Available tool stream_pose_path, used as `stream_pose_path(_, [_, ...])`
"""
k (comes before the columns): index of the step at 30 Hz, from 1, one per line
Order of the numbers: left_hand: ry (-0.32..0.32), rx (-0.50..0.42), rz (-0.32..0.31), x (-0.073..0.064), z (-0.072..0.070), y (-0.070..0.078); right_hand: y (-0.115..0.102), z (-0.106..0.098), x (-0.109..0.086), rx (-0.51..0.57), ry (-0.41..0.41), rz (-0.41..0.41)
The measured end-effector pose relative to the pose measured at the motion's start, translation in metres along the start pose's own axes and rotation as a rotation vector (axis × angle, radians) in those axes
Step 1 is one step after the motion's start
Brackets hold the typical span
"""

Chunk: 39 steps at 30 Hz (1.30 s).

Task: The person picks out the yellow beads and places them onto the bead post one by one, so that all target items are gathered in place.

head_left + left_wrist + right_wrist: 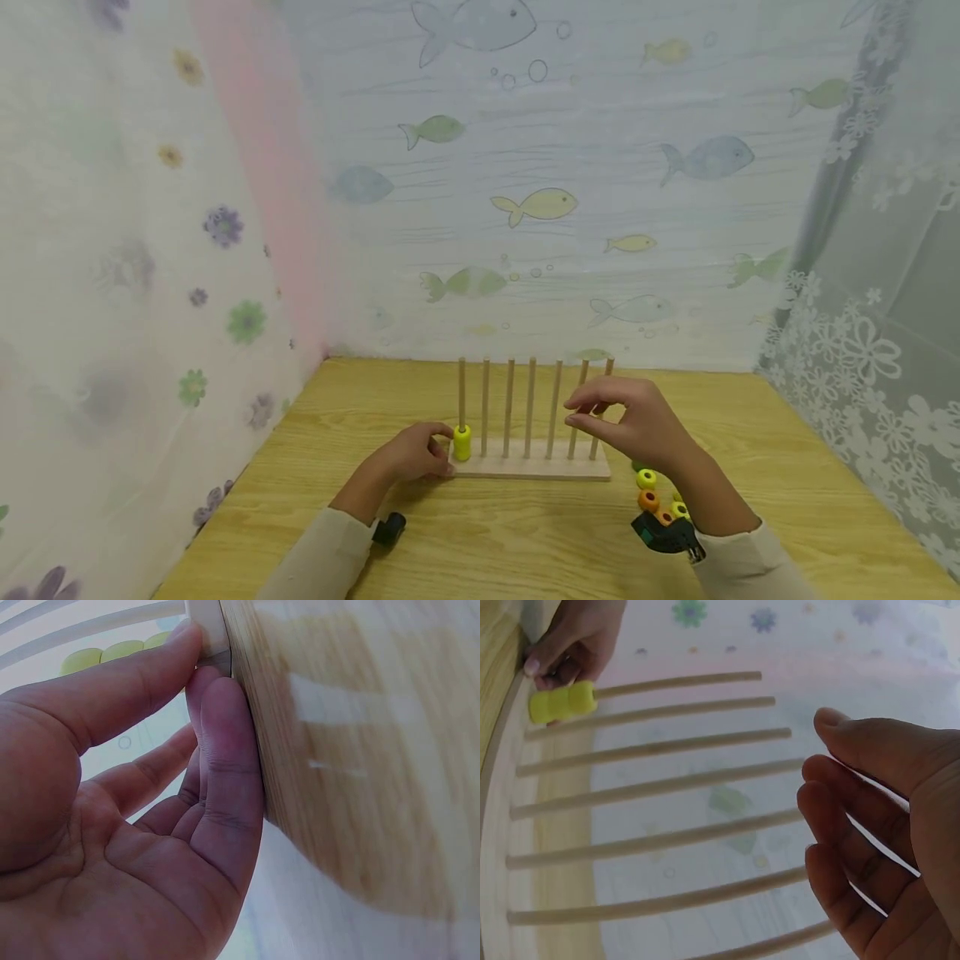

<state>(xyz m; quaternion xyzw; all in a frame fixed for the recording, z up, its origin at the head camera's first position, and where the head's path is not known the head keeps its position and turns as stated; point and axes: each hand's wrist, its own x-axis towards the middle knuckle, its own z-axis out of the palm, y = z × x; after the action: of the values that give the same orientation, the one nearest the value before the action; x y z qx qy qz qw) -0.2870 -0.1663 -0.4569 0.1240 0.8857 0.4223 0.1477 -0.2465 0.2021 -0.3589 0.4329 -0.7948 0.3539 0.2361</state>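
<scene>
A wooden peg rack [528, 472] stands on the table, with a row of several upright pegs on its flat base. Yellow beads [562, 703] are stacked on the leftmost peg, low against the base. At the base's left end my left hand [414, 452] pinches the corner between thumb and fingers, as the left wrist view shows close up. My right hand [641, 423] is raised at the rack's right side, level with the upper pegs. Its thumb stands apart from the loosely bent fingers [832, 881], and nothing lies between them.
Loose beads lie on the table under my right forearm: yellow [647, 479], orange [648, 500] and a partly hidden green one [637, 466]. The forearm and black wrist device [663, 535] cover some. A fish-patterned curtain [540, 275] hangs behind the table [480, 550].
</scene>
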Motion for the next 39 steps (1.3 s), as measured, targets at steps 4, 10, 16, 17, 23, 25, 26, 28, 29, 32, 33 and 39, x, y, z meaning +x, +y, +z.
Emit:
stream_pose_path(4, [0.000, 0.009, -0.004, 0.000, 0.000, 0.000, 0.006, -0.009, -0.011, -0.007, -0.015, 0.048])
stream_pose_path(10, [-0.005, 0.005, -0.003, 0.001, 0.000, 0.001, 0.016, -0.023, -0.027, 0.022, -0.029, 0.105])
stream_pose_path(16, [-0.008, -0.001, -0.005, 0.003, -0.001, 0.000, 0.030, -0.034, -0.040, 0.056, -0.076, 0.166])
stream_pose_path(17, [-0.007, -0.002, -0.003, 0.003, -0.001, -0.001, 0.033, -0.035, -0.042, 0.065, -0.088, 0.178])
stream_pose_path(23, [-0.003, 0.006, 0.013, 0.006, 0.000, -0.004, 0.057, -0.045, -0.057, 0.163, -0.169, 0.263])
stream_pose_path(25, [-0.006, 0.005, 0.015, 0.006, 0.000, -0.004, 0.064, -0.047, -0.061, 0.209, -0.187, 0.282])
stream_pose_path(26, [-0.006, 0.003, 0.016, 0.006, 0.000, -0.004, 0.067, -0.049, -0.063, 0.240, -0.198, 0.291])
stream_pose_path(28, [-0.004, 0.007, 0.019, 0.006, 0.000, -0.004, 0.073, -0.051, -0.067, 0.311, -0.223, 0.309])
stream_pose_path(29, [-0.003, 0.004, 0.016, 0.005, 0.000, -0.004, 0.075, -0.051, -0.069, 0.345, -0.238, 0.313])
stream_pose_path(32, [-0.003, 0.004, 0.012, 0.003, 0.000, -0.003, 0.082, -0.053, -0.075, 0.457, -0.287, 0.315])
stream_pose_path(33, [-0.003, 0.004, 0.011, 0.002, 0.000, -0.002, 0.084, -0.053, -0.077, 0.488, -0.303, 0.310])
stream_pose_path(39, [-0.002, -0.005, 0.003, 0.001, 0.001, -0.002, 0.095, -0.053, -0.084, 0.622, -0.387, 0.324])
